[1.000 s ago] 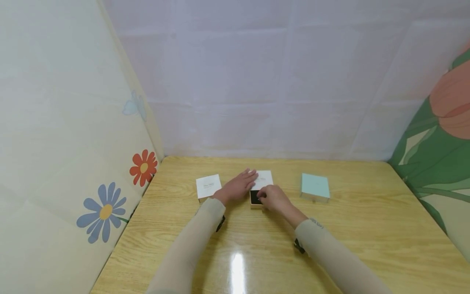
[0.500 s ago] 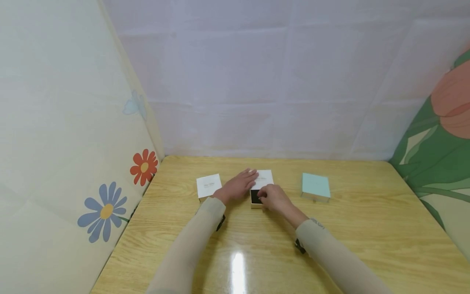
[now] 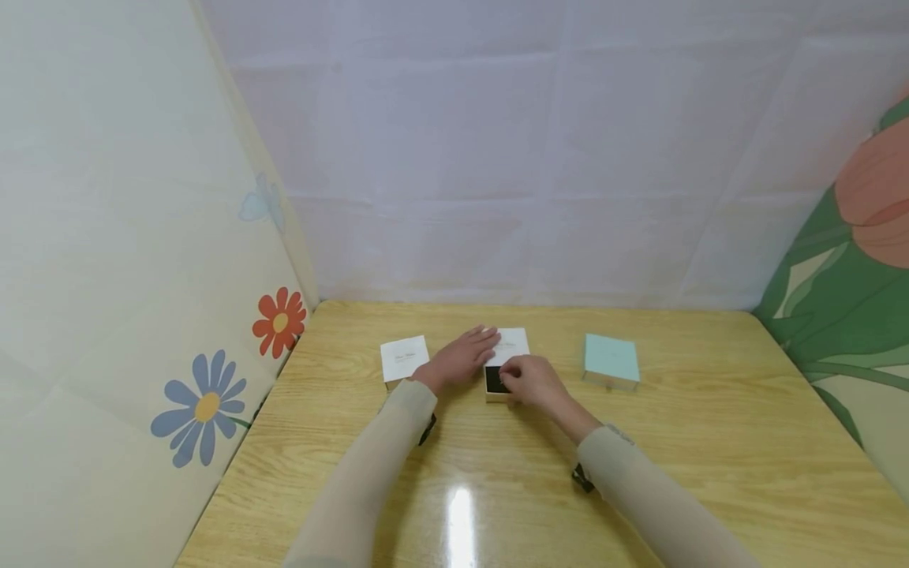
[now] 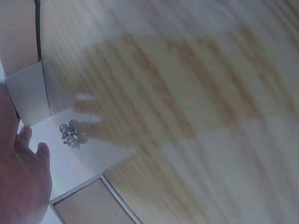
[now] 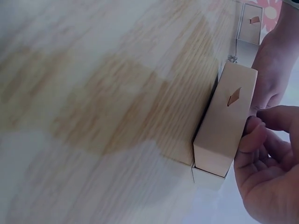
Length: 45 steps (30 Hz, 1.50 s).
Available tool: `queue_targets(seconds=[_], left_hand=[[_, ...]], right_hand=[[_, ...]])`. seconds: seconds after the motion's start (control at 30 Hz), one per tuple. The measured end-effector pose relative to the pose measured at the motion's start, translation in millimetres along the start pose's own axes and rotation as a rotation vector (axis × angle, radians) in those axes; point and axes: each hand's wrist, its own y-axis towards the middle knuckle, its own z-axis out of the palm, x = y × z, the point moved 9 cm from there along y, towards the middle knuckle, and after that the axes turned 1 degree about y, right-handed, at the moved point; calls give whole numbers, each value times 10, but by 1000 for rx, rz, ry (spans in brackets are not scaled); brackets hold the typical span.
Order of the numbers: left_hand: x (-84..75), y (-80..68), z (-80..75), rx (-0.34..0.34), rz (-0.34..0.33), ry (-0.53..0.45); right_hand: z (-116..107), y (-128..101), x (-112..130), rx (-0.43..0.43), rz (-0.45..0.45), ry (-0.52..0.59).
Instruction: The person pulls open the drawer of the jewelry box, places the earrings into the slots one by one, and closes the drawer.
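And here's the left hand [image 3: 461,360], fingers straight, resting on the middle white box [image 3: 514,344]; the right hand [image 3: 536,384], fingers curled, works at its jutting drawer [image 3: 496,398], anything pinched impossible to tell! The pearl cluster [image 4: 73,134] lies between that box and the left white box [image 3: 402,356].

Left grip [image 3: 460,361] (bare hand) on middle white box [image 3: 510,344]; right grip [image 3: 533,382] at its black interior [image 3: 494,380].
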Motion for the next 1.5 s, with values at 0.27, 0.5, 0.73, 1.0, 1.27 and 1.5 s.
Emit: queue_targets(seconds=[0.27, 0.5, 0.73, 1.0, 1.27, 1.5], left_hand=[[-33, -6, -35, 4, 1, 14], [-36, -21, -48, -7, -7, -21], [-20, -7, -37, -12, -3, -24], [-19, -6, -26, -11, -5, -28], [-32, -25, -27, -14, 3, -41], [-36, -27, -41, -18, 10, -38]], right_hand=[[-107, -89, -82, -48, 82, 159], [-113, -212, -235, -36, 211, 428], [-65, -319, -298, -10, 302, 615], [15, -430, -344, 19, 366, 746], [115, -526, -358, 69, 381, 800], [173, -591, -393, 69, 402, 791]])
